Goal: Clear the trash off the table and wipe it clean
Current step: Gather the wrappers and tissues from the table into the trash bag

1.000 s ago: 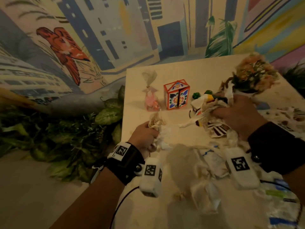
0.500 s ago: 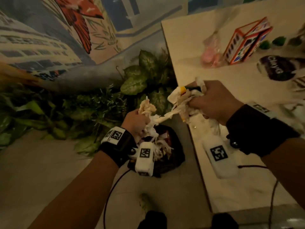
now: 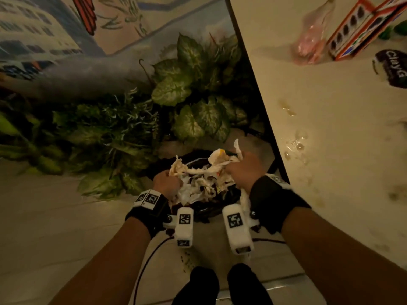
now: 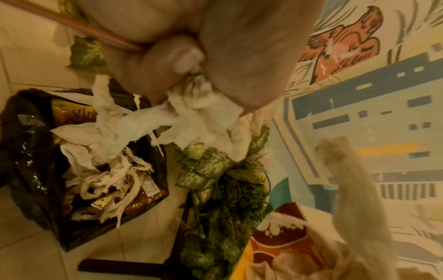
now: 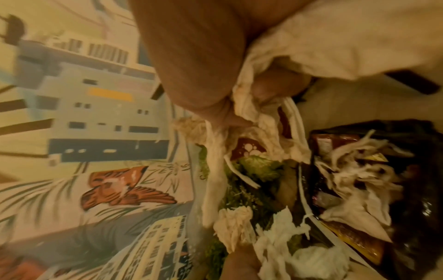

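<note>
Both hands hover over a black trash bag (image 3: 211,211) on the floor beside the table. My left hand (image 3: 166,183) grips a wad of crumpled tissue (image 3: 176,167); in the left wrist view the tissue (image 4: 203,121) hangs from my curled fingers above the bag (image 4: 28,151). My right hand (image 3: 242,170) clutches a bundle of tissue and wrappers (image 3: 221,158); the right wrist view shows the tissue (image 5: 258,106) squeezed in the fist. A twisted strand of tissue (image 3: 198,171) links the two handfuls. The bag holds shredded tissue and snack wrappers (image 5: 354,189).
The cream table (image 3: 330,133) runs along the right, with wet spots (image 3: 295,146), a pink bag (image 3: 310,40), a red patterned box (image 3: 361,25) and a dark wrapper (image 3: 394,69). Leafy plants (image 3: 193,89) stand behind the bag, below a mural wall. My feet (image 3: 220,285) are near the bag.
Both hands have carried their handfuls of trash off the table, leftwards and down, to just over the black bag on the floor. The view has tilted down with them.
</note>
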### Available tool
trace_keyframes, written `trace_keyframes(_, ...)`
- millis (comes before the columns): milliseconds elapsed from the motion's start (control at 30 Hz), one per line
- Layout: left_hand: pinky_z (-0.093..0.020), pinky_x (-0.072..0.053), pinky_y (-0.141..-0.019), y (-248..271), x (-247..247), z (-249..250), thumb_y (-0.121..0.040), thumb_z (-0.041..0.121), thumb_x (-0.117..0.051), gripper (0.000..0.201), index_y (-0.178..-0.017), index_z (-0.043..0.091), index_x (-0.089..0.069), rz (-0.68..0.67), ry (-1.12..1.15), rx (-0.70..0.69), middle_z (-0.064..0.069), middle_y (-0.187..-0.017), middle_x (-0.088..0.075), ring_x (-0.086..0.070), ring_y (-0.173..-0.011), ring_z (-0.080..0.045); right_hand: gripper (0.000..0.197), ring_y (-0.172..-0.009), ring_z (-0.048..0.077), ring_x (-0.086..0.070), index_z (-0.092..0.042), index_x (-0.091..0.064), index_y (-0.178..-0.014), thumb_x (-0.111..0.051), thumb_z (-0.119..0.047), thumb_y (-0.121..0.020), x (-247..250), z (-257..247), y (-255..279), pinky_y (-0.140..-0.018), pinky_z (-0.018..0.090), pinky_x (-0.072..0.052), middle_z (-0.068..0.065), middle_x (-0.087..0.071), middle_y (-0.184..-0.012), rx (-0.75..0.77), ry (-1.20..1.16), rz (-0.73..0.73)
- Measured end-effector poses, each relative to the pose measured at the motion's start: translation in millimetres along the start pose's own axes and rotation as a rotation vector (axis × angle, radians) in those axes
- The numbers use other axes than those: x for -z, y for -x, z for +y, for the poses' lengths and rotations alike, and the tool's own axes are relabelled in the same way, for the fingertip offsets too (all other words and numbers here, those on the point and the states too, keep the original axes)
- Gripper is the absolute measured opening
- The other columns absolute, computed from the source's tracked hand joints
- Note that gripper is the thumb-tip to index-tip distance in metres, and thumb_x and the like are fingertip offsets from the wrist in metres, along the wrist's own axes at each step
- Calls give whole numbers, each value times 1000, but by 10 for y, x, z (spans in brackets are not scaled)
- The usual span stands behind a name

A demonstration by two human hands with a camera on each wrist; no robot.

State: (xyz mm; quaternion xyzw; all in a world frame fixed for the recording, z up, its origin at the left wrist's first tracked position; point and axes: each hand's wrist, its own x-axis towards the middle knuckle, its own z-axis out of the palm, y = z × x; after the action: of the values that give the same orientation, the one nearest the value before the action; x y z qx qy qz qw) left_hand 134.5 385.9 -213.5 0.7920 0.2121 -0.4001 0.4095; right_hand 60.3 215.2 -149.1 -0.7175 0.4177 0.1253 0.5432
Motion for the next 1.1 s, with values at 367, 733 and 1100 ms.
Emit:
trace_keyframes(367, -42, -48, -97, -1319, -565, -585, -87, 9, -58, 42, -128, -1, -52, 5, -345, -46, -21, -127, -57, -56, -116, -37, 41, -112, 34, -57, -18, -54, -128, -57, -23, -87, -1007, 1262, -1197, -99, 43, -48, 10, -59, -128, -214, 55, 30)
trace_keyframes(733, -43, -31, -112, -2566, -1076, -1165, -84, 48, -62, 88, -147, 11, -14, -26, -626, -49, -15, -150, -27, -33, -136, -33, 64, -131, 41, -35, -27, -28, -142, -58, -30, -86, -1800, 1913, -2399, -107, 50, -36, 16, -25, -148, -142, 620, -54)
trace_keyframes(1100, -42, -32, -111, -3091, -1251, -1352, -82, 50, -65, 98, -151, 17, -4, -180, -675, -137, -11, -156, -22, -29, -139, -32, 74, -141, 37, -21, -35, -17, -145, -58, -41, -84, -1944, 2230, -2878, -112, 50, -28, 13, -21, -154, 26, 862, -221)
